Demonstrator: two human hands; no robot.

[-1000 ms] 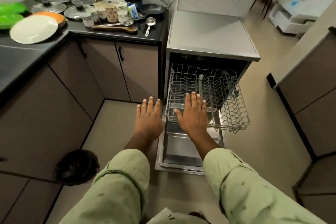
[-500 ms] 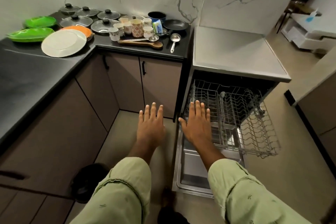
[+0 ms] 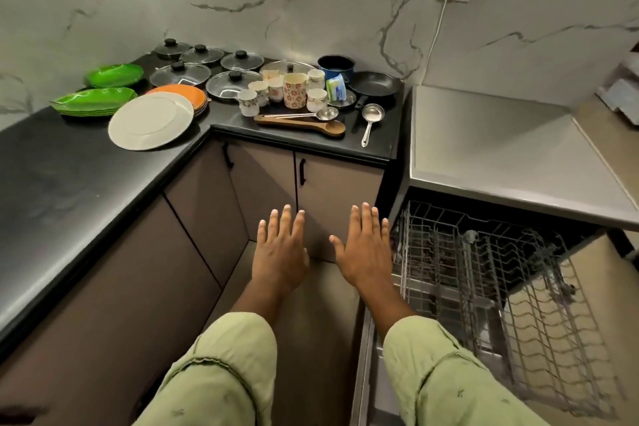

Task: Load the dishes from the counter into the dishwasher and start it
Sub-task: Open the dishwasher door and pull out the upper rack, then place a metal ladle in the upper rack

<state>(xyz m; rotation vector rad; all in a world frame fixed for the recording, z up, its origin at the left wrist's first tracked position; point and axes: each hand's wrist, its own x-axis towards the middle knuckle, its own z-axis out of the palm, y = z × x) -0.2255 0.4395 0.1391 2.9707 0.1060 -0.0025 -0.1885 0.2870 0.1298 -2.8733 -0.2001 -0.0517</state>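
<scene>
the white plate (image 3: 150, 121) overlaps the orange stack (image 3: 188, 92) on the desk (image 3: 69, 190); a hasty pull could drag those off, and the packed cups (image 3: 294, 90) knock easily. dishes lie at eleven to twelve o'clock, well apart from the left grip (image 3: 280, 252) and right grip (image 3: 366, 252), both released, empty. rack (image 3: 477, 273) at three o'clock.

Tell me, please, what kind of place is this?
Most likely a home kitchen: a black counter holds plates, lids and cups, and a dishwasher stands open with its rack pulled out.
</scene>
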